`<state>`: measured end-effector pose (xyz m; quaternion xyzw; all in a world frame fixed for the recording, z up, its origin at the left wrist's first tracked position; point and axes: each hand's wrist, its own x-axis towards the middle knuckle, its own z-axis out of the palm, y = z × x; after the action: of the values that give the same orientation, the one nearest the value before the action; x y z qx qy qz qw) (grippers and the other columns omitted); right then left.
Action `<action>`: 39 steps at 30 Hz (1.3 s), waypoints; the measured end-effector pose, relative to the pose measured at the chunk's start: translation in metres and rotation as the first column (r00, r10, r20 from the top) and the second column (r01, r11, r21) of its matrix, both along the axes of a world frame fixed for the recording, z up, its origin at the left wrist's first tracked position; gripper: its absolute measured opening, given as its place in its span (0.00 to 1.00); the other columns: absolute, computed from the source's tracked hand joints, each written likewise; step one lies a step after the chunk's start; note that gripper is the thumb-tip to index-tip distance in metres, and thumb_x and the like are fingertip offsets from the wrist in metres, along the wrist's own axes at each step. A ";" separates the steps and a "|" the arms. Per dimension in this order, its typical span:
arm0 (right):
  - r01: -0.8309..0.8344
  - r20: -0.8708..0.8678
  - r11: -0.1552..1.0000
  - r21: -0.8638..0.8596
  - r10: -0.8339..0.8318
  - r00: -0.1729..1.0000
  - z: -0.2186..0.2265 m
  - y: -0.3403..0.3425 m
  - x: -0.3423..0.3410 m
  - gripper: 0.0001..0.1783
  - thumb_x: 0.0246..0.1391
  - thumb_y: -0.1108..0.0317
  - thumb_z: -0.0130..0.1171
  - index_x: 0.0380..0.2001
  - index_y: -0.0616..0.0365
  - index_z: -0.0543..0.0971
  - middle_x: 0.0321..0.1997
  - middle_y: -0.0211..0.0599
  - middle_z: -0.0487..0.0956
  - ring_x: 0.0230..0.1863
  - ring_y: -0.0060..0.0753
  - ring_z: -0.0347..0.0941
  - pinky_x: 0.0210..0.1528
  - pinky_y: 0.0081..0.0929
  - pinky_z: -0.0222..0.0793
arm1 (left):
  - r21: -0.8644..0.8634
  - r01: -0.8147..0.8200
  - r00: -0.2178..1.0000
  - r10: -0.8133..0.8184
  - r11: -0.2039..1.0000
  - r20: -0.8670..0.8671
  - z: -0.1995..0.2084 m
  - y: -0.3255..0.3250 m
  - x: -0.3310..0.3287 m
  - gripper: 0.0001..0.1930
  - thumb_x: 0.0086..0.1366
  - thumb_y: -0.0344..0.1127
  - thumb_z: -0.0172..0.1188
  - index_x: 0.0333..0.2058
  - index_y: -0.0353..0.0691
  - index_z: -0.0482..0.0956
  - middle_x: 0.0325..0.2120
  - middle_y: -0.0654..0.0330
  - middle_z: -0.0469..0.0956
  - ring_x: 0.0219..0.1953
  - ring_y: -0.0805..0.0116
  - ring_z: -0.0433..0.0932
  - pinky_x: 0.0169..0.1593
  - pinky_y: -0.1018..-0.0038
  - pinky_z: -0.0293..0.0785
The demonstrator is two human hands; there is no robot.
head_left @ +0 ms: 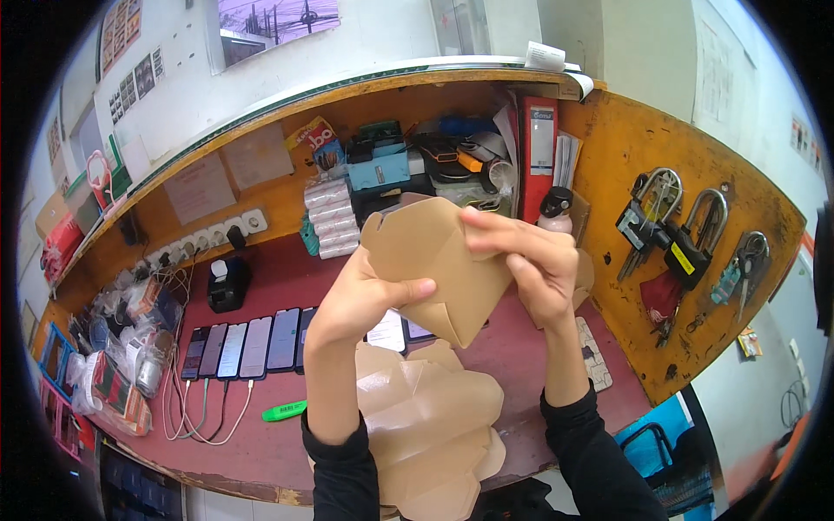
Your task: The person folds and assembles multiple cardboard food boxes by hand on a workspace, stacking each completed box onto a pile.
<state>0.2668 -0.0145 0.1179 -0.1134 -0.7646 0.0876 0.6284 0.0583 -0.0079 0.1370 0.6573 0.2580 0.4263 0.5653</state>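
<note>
A brown cardboard food box (439, 265), partly folded, is held up above the red desk between both hands. My left hand (360, 300) grips its left side with the thumb pressed across the front panel. My right hand (530, 260) grips the box's upper right flap, fingers curled over the top edge. Below the hands lies a stack of flat, unfolded brown cardboard box blanks (434, 425) near the desk's front edge.
A row of several phones (248, 347) with charging cables lies at the left, a green marker (284, 410) in front of them. A black charger block (228, 282), a power strip (208, 239), tape rolls (330, 217) and cluttered boxes stand behind. Padlocks (686, 247) hang on the wooden side panel at right.
</note>
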 end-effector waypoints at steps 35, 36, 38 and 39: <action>0.421 0.177 0.860 -0.290 -0.384 0.906 0.003 -0.030 0.108 0.58 0.28 0.68 0.68 0.63 0.54 0.46 0.61 0.45 0.58 0.64 0.40 0.51 0.63 0.33 0.49 | 0.699 -0.630 0.773 0.353 0.339 0.527 -0.029 -0.003 0.103 0.22 0.43 0.24 0.59 0.40 0.35 0.67 0.43 0.48 0.66 0.49 0.50 0.64 0.52 0.59 0.59; 0.326 0.021 0.847 -0.420 -0.350 0.937 0.000 -0.029 0.113 0.57 0.30 0.68 0.69 0.63 0.54 0.46 0.60 0.45 0.59 0.63 0.40 0.52 0.63 0.32 0.51 | 0.732 -0.561 0.808 0.447 0.386 0.384 -0.043 0.008 0.115 0.23 0.44 0.30 0.61 0.41 0.34 0.66 0.45 0.47 0.64 0.53 0.48 0.59 0.55 0.56 0.53; 0.076 -0.082 0.737 -0.671 -0.175 0.981 -0.009 -0.020 0.125 0.51 0.40 0.61 0.63 0.63 0.58 0.45 0.56 0.44 0.63 0.61 0.36 0.55 0.60 0.32 0.54 | 0.729 -0.368 0.829 0.559 0.577 -0.024 -0.077 0.032 0.145 0.28 0.45 0.40 0.64 0.43 0.34 0.64 0.49 0.46 0.58 0.59 0.44 0.47 0.60 0.53 0.42; 0.031 -0.135 0.719 -0.695 -0.172 0.976 -0.018 -0.013 0.122 0.51 0.41 0.59 0.62 0.62 0.60 0.44 0.57 0.45 0.61 0.61 0.37 0.55 0.60 0.31 0.52 | 0.741 -0.307 0.803 0.580 0.597 -0.135 -0.104 0.043 0.160 0.31 0.45 0.40 0.65 0.46 0.34 0.63 0.53 0.46 0.54 0.60 0.42 0.44 0.60 0.50 0.42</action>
<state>0.3889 -0.0271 0.1000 -0.3715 -0.6062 0.3407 0.6152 0.2185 0.0354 0.0334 0.7974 0.3388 0.4903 0.0949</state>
